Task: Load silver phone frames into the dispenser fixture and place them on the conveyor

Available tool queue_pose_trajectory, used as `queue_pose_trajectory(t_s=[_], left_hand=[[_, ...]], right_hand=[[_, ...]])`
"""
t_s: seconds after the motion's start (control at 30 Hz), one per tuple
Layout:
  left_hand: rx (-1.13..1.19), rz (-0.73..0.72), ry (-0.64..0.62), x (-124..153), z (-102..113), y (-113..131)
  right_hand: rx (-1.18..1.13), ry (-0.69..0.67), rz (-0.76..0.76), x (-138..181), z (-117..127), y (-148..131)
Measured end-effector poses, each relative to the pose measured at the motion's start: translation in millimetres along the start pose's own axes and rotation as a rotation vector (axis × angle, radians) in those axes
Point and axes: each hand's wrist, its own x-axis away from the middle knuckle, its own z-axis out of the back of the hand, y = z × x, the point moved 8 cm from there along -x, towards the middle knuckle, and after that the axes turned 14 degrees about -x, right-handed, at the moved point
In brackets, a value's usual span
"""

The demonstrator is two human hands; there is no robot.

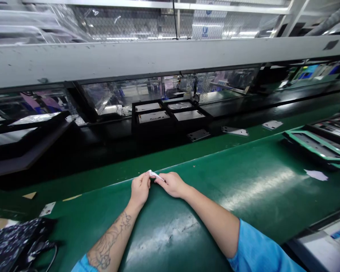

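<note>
My left hand (141, 187) and my right hand (171, 184) meet over the far edge of the green belt (215, 189). Between them is a small, thin white piece (156, 175), narrow like a folded strip; its exact kind does not show. The fingers of my left hand pinch its left end, and my right thumb and fingers close on its right end. Parts of the piece are hidden by my fingers.
A black divided tray (171, 128) holding flat plates stands on the ledge behind. Several loose plates (235, 131) lie to its right. At right are a green-rimmed frame (300, 136) and a white scrap (316, 175). A dark bag-like bundle (14, 241) with cables sits at left.
</note>
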Motion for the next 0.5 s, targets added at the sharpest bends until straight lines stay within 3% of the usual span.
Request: queue_pose_trajectory(t_s=[0.23, 0.5], left_hand=[[0.029, -0.017, -0.031, 1, 0, 7], [0.041, 0.026, -0.020, -3, -3, -4]], right_hand=[[-0.050, 0.006, 0.018, 1, 1, -3], [-0.049, -0.002, 0.034, 1, 0, -3]])
